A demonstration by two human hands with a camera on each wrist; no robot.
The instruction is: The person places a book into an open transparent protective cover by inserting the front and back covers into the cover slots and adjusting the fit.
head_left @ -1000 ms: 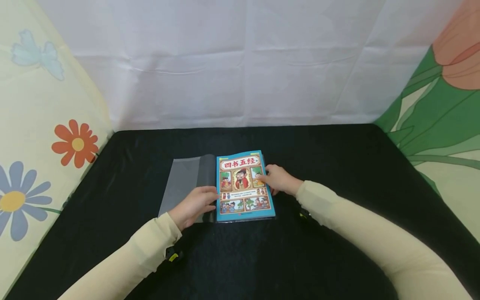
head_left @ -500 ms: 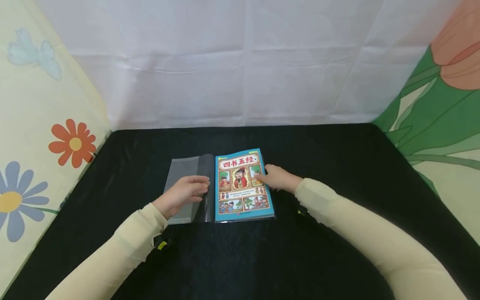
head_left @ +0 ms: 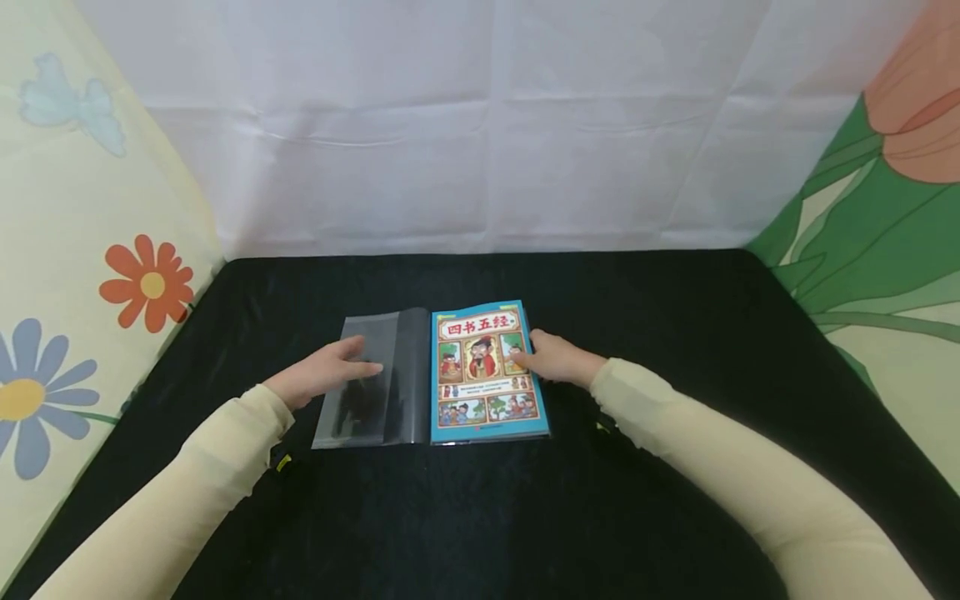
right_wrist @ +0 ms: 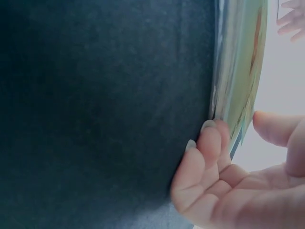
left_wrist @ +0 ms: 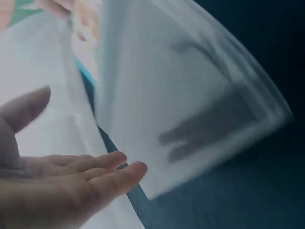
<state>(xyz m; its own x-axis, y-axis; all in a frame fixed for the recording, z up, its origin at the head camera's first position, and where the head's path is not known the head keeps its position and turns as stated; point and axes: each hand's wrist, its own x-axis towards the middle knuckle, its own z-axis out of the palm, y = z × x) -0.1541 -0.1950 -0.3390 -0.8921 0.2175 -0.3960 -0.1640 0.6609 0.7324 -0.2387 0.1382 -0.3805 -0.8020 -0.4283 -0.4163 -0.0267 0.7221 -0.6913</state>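
A blue comic-style book [head_left: 487,429] with red Chinese title characters lies face up on the black cloth. To its left spreads the flap of a clear plastic book cover [head_left: 371,429]. My left hand [head_left: 322,371] is over that flap, fingers extended and thumb apart. In the left wrist view, the left hand [left_wrist: 71,186] holds nothing, and its fingertips overlap the edge of the shiny plastic flap [left_wrist: 143,95]. My right hand [head_left: 561,358] grips the book's right edge, thumb on top. The right wrist view shows the right hand's [right_wrist: 233,186] curled fingers at the page edge [right_wrist: 226,62].
Black cloth [head_left: 480,517] covers the table around the book. A white cloth backdrop [head_left: 480,150] rises at the far edge. Flower-printed panels stand at the left [head_left: 67,250] and right [head_left: 885,250].
My left hand has moved left, from the book's left edge to over the plastic flap. The right hand keeps its grip, and the book has hardly moved.
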